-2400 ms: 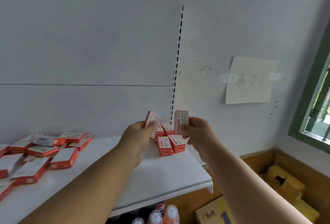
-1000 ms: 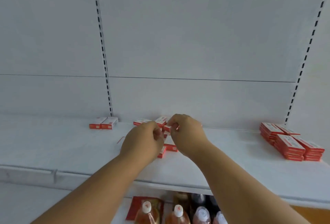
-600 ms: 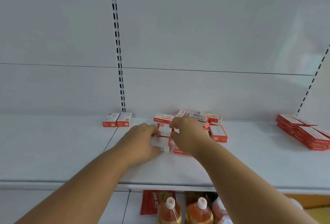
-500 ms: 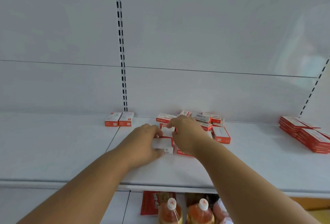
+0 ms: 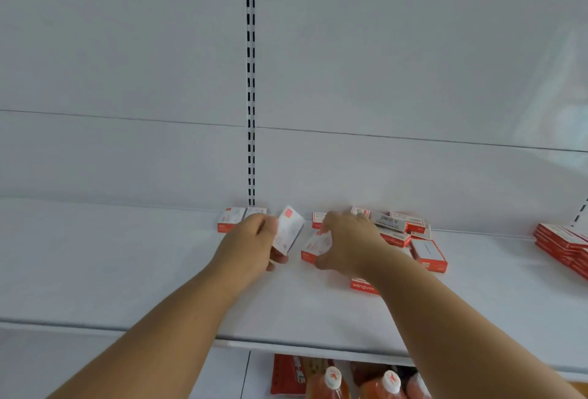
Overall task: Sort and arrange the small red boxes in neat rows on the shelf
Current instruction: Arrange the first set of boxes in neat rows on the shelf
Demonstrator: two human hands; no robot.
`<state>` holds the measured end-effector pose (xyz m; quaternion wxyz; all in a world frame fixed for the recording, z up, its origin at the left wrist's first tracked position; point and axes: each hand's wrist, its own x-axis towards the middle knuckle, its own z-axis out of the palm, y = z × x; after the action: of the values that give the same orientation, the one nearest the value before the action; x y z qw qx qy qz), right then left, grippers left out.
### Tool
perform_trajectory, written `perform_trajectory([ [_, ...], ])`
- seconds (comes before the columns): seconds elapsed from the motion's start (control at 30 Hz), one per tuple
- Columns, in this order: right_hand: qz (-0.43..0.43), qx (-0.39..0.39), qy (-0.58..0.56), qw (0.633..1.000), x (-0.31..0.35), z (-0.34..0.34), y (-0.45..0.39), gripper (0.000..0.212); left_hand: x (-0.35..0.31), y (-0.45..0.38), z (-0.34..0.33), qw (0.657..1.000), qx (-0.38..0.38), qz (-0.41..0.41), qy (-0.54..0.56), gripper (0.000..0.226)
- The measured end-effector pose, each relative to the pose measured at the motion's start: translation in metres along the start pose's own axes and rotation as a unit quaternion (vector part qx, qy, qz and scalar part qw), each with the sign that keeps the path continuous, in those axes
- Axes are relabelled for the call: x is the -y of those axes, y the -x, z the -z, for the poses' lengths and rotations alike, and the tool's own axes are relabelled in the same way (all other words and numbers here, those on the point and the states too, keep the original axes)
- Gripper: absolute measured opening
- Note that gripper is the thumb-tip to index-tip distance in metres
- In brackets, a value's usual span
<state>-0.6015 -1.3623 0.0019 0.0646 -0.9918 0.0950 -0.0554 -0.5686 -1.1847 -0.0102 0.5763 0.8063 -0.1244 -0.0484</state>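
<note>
My left hand (image 5: 249,249) grips a small red-and-white box (image 5: 289,234), tilted up off the white shelf (image 5: 127,271). My right hand (image 5: 346,244) holds another small box (image 5: 315,247) lying low over the shelf. Behind and right of that hand lies a loose pile of red boxes (image 5: 397,230). One more box (image 5: 364,285) peeks out under my right forearm. Two boxes (image 5: 234,219) sit side by side at the back by the slotted upright, partly hidden by my left hand.
A neat stack of red boxes (image 5: 563,246) sits at the far right of the shelf. The slotted upright (image 5: 250,80) runs up the white back panel. Below the shelf edge stand bottles with white caps (image 5: 332,378) and a red packet (image 5: 286,373).
Both hands have come from the right end to the middle pile. Since half a second ago my left hand has lifted a box and tilted it up toward the left; my right hand keeps hold of another.
</note>
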Motion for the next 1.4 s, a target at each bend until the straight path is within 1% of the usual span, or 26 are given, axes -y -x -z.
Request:
perform_trajectory([
  [0.03,-0.012,-0.018,-0.040,0.999,0.003,0.000,0.000,0.069,-0.002,-0.002,0.005,0.993,0.000,0.031,0.110,0.031],
  [0.07,-0.027,-0.037,-0.093,0.995,0.007,0.001,0.000,0.073,-0.003,-0.004,0.011,0.978,0.005,0.054,0.203,0.033],
  [0.1,-0.040,-0.052,-0.156,0.986,0.012,0.000,0.000,0.078,-0.004,-0.007,0.018,0.963,0.013,0.068,0.262,0.034],
  [0.13,-0.047,-0.065,-0.213,0.974,0.018,-0.001,0.000,0.079,-0.004,-0.009,0.027,0.952,0.022,0.076,0.297,0.034],
  [0.2,-0.043,-0.087,-0.271,0.958,0.034,-0.007,0.000,0.071,-0.003,-0.012,0.046,0.945,0.037,0.078,0.316,0.032],
  [0.27,-0.044,-0.095,-0.304,0.947,0.053,-0.015,-0.001,0.065,0.003,-0.016,0.065,0.960,0.030,0.072,0.267,0.031],
  [0.33,-0.046,-0.082,-0.341,0.935,0.073,-0.022,-0.005,0.066,0.015,-0.023,0.087,0.989,0.011,0.041,0.144,0.030],
  [0.4,-0.053,-0.048,-0.371,0.926,0.093,-0.026,-0.008,0.072,0.029,-0.030,0.107,1.000,0.004,-0.014,0.013,0.030],
  [0.47,-0.061,-0.015,-0.387,0.920,0.109,-0.029,-0.009,0.080,0.040,-0.038,0.121,0.997,0.034,-0.041,-0.060,0.027],
  [0.5,-0.061,-0.013,-0.378,0.924,0.114,-0.031,-0.010,0.078,0.045,-0.043,0.125,0.994,0.051,-0.044,-0.083,0.023],
  [0.57,-0.059,-0.019,-0.335,0.940,0.119,-0.033,-0.011,0.067,0.054,-0.051,0.128,0.989,0.079,-0.043,-0.117,0.017],
  [0.6,-0.057,-0.014,-0.307,0.950,0.121,-0.032,-0.011,0.064,0.057,-0.055,0.127,0.987,0.087,-0.046,-0.129,0.015],
  [0.7,-0.059,0.009,-0.240,0.969,0.120,-0.027,-0.013,0.069,0.059,-0.065,0.122,0.978,0.088,-0.074,-0.175,0.016],
  [0.77,-0.058,0.011,-0.206,0.977,0.119,-0.022,-0.017,0.066,0.057,-0.071,0.119,0.966,0.071,-0.097,-0.228,0.019],
  [0.8,-0.055,0.008,-0.184,0.981,0.120,-0.019,-0.019,0.059,0.057,-0.073,0.117,0.959,0.061,-0.105,-0.255,0.021],
  [0.9,-0.026,0.006,-0.099,0.995,0.121,-0.016,-0.026,0.028,0.056,-0.071,0.115,0.939,0.043,-0.114,-0.322,0.027],
  [0.97,-0.019,0.010,-0.072,0.997,0.124,-0.018,-0.027,0.023,0.056,-0.070,0.114,0.928,0.028,-0.132,-0.348,0.026],
  [1.07,-0.025,0.003,-0.068,0.997,0.125,-0.020,-0.022,0.029,0.052,-0.071,0.114,0.909,0.013,-0.183,-0.374,0.023],
  [1.13,-0.037,-0.019,-0.087,0.995,0.122,-0.020,-0.014,0.033,0.047,-0.071,0.109,0.901,0.013,-0.222,-0.373,0.019],
  [1.27,-0.075,-0.100,-0.105,0.987,0.101,-0.012,0.004,0.026,0.036,-0.068,0.089,0.901,0.044,-0.275,-0.334,0.007],
  [1.33,-0.097,-0.126,-0.099,0.982,0.087,-0.008,0.011,0.024,0.029,-0.066,0.074,0.901,0.067,-0.288,-0.318,0.008],
  [1.4,-0.117,-0.141,-0.096,0.978,0.069,-0.003,0.014,0.023,0.020,-0.065,0.057,0.908,0.084,-0.285,-0.296,0.010],
])
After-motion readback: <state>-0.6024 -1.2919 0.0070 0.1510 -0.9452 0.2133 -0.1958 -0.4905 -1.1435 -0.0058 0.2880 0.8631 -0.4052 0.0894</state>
